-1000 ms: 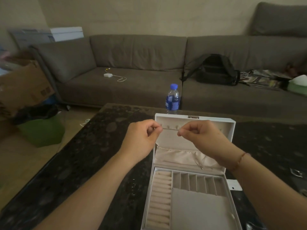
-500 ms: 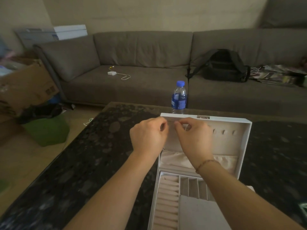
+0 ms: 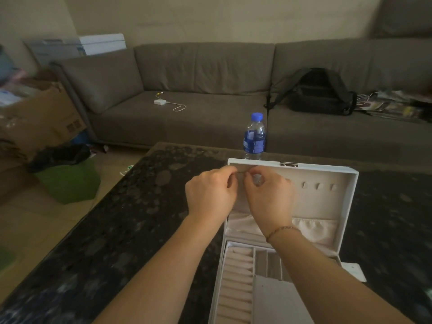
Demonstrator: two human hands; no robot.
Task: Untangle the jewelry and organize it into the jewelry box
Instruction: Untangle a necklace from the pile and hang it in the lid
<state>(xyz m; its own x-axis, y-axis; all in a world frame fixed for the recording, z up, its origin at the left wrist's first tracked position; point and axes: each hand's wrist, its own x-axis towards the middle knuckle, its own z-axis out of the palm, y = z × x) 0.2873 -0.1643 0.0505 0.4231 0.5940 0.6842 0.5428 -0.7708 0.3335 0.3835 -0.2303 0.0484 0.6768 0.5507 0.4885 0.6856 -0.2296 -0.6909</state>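
Before open box lid (image 3: 322,174), both pinching hands

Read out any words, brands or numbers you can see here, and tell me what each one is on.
None can be read.
Water bottle: blue label with pale print, too blurred to read.
Cardboard box: dark printed symbols on its side, no legible words.
Papers on the sofa: print too blurred.
Jewelry box: no text visible.

dim room: grey sofa (image 3: 210,99) against beige wall (image 3: 210,17), dark speckled table (image 3: 131,230), tan floor (image 3: 30,220).
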